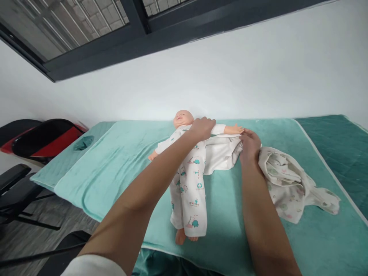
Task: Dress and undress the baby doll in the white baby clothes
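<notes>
A baby doll (188, 180) in white printed pyjamas lies on its back on a teal towel (120, 168), head toward the wall. My left hand (202, 127) rests on the doll's shoulder near its neck, fingers curled down over the pyjama top. My right hand (249, 145) lies just below the doll's outstretched arm, fingers closed on the edge of a white garment (220, 153) spread beside the doll's body.
A crumpled white printed cloth (290, 184) lies to the right of my right forearm. A darker green mat (339, 153) covers the bed's right side. Black and red chairs (43, 140) stand at the left, beside the bed's edge. A white wall runs close behind the doll.
</notes>
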`<state>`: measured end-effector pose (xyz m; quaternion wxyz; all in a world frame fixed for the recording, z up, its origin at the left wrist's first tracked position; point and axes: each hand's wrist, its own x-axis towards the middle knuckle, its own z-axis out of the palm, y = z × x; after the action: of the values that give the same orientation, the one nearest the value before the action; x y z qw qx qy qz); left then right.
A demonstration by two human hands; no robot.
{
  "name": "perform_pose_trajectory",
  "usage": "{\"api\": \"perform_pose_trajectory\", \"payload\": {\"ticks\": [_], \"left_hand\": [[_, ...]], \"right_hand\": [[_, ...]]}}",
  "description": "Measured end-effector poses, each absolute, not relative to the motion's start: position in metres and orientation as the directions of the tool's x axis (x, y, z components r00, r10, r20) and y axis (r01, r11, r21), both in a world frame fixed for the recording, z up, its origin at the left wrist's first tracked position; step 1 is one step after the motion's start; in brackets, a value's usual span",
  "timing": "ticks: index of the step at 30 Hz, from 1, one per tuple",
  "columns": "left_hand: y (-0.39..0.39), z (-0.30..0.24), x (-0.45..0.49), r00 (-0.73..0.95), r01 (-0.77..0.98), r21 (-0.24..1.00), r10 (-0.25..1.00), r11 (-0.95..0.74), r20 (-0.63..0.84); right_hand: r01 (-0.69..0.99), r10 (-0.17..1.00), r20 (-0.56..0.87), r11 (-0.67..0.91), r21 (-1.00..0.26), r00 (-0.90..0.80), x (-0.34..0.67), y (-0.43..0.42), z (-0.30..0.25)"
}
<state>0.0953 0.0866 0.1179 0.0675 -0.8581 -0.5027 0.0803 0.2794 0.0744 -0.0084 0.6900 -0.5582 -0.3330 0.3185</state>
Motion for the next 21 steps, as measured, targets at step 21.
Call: {"api": "perform_pose_trajectory", "payload": {"ticks": [21], "left_hand": [[0.020,0.060,-0.011,0.076,0.594,0.738,0.935,-0.321,0.346]], "right_hand": [[0.373,0.904,0.421,0.366,-0.853,0.074,0.199,0.027,0.006]]}}
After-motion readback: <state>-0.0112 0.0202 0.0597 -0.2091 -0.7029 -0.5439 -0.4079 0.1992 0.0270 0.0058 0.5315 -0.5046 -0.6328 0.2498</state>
